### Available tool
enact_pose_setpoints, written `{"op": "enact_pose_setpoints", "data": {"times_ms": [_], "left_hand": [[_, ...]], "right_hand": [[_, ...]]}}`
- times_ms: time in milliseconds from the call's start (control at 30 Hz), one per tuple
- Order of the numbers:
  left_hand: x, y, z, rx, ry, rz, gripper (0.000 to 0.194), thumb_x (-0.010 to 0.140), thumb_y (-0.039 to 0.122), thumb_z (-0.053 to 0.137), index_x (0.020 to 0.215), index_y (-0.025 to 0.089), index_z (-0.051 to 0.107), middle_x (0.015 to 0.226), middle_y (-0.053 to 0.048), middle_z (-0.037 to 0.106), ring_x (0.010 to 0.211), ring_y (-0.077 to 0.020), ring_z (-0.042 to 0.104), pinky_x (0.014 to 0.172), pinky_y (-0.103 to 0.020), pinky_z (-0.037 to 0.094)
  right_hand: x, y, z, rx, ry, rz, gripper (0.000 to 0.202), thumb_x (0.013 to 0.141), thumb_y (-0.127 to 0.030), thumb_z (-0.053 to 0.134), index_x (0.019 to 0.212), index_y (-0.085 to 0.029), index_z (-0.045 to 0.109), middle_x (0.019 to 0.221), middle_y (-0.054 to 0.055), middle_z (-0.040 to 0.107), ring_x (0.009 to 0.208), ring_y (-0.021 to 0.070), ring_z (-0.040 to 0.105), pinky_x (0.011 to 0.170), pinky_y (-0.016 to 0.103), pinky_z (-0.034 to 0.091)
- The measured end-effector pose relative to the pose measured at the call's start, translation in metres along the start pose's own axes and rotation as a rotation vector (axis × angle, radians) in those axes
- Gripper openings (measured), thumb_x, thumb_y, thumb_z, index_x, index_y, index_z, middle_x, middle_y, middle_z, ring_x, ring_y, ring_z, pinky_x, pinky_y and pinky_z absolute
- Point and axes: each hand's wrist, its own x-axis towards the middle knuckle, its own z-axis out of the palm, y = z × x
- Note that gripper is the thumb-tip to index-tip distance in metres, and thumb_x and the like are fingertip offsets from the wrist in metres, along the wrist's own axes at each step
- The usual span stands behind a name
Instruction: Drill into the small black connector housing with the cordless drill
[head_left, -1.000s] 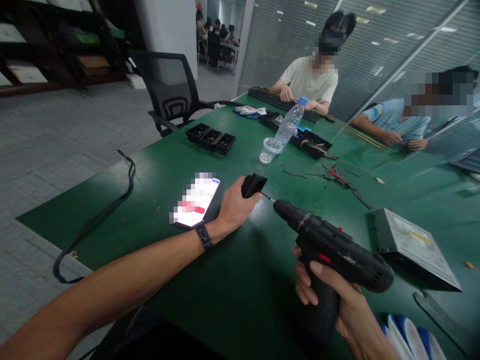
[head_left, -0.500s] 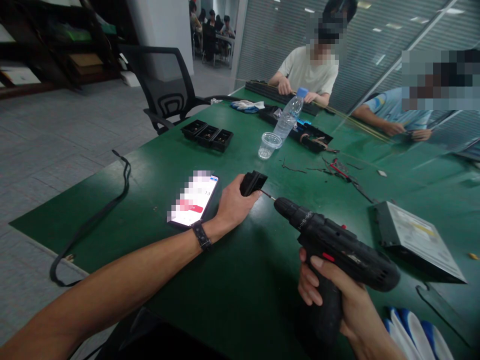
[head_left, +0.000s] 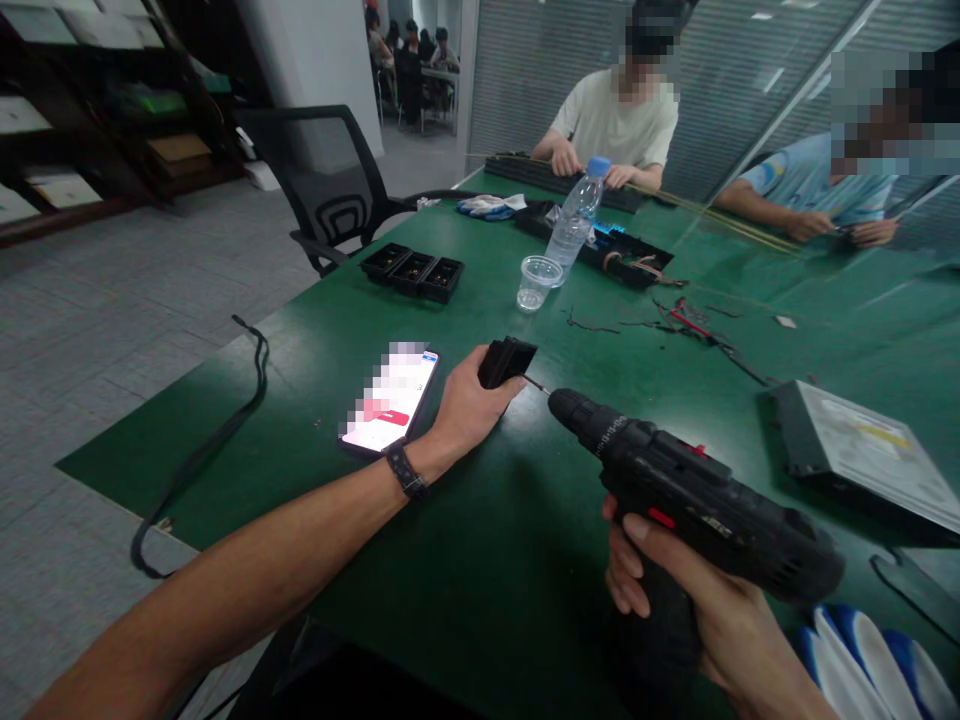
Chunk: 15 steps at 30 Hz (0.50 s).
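My left hand (head_left: 472,408) is closed around a small black block-like part (head_left: 507,361) just above the green table (head_left: 480,560). Its exact kind I cannot make out. In my right hand (head_left: 667,570) is a black cordless drill (head_left: 697,495), gripped by its handle and tilted with the chuck toward my left hand. The thin bit (head_left: 537,385) reaches to the near side of the black part, beside my left thumb; whether it touches is too small to tell. A lit phone (head_left: 391,400) lies just left of my left hand.
Beyond my hands stand a plastic cup (head_left: 538,285), a water bottle (head_left: 576,220) and black trays (head_left: 412,272). Right are a metal-topped box (head_left: 870,450) and blue-white gloves (head_left: 874,660). A strap (head_left: 225,430) hangs over the left edge. Two people sit across the table.
The drill's rear end and my right hand have shifted slightly right and down in view, while the bit stays at the black part. My left hand keeps its hold. The camera view has turned slightly.
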Motion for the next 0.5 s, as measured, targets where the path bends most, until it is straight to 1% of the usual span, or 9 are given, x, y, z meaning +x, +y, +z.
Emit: {"op": "enact_pose_setpoints", "data": {"times_ms": [233, 333, 500], "left_hand": [[-0.0001, -0.002, 0.0002, -0.01, -0.001, -0.011, 0.029, 0.09, 0.036, 0.076, 0.114, 0.02, 0.07, 0.109, -0.005, 0.075, 0.1, -0.0212, 0.068, 0.09, -0.034, 0.053], [0.0001, -0.0022, 0.0, -0.025, -0.004, -0.011, 0.03, 0.09, 0.037, 0.076, 0.114, 0.019, 0.07, 0.108, -0.005, 0.075, 0.099, -0.0209, 0.068, 0.088, -0.034, 0.053], [0.0003, -0.0018, -0.0005, -0.025, -0.013, 0.006, 0.029, 0.091, 0.035, 0.074, 0.114, 0.019, 0.07, 0.108, -0.005, 0.075, 0.099, -0.0207, 0.068, 0.088, -0.034, 0.052]], "right_hand": [[-0.001, -0.0012, -0.0011, -0.095, 0.012, -0.015, 0.029, 0.096, -0.047, 0.078, 0.102, -0.019, 0.072, 0.07, 0.001, 0.061, 0.053, 0.018, 0.057, 0.054, 0.036, 0.053], [-0.0012, -0.0026, -0.0008, -0.103, 0.012, -0.011, 0.03, 0.094, -0.048, 0.079, 0.102, -0.019, 0.072, 0.07, 0.001, 0.061, 0.053, 0.0182, 0.057, 0.054, 0.037, 0.054], [-0.0004, -0.0036, -0.0018, -0.099, -0.001, -0.004, 0.03, 0.096, -0.048, 0.078, 0.103, -0.02, 0.072, 0.07, 0.001, 0.061, 0.053, 0.0178, 0.057, 0.054, 0.036, 0.054]]}}
